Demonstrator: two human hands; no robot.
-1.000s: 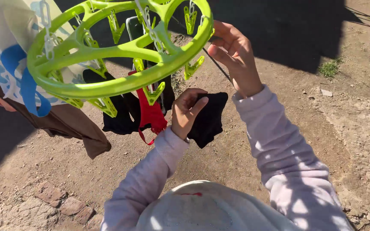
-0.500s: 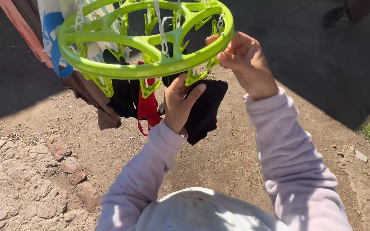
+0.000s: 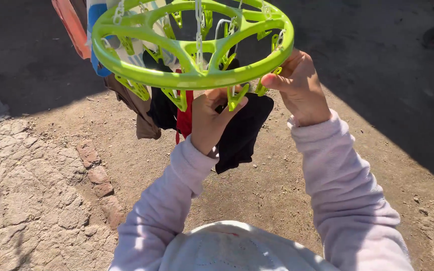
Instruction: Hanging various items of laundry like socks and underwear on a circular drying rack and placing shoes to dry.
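A round green clip hanger (image 3: 192, 45) is hung by white chains at head height, so laundry dangles free of the dirt ground (image 3: 277, 190). Under its left rim, brown, blue-and-white and red garments (image 3: 184, 118) are pinned. Below its front rim, the left hand (image 3: 209, 120) is clenched on a black cloth (image 3: 242, 130), raised to a clip (image 3: 237, 98). At its right rim, the right hand (image 3: 300, 88) is closed around the ring, apparently to steady it.

Pale lilac long sleeves (image 3: 327, 170), ribbed cuffs, whitish front
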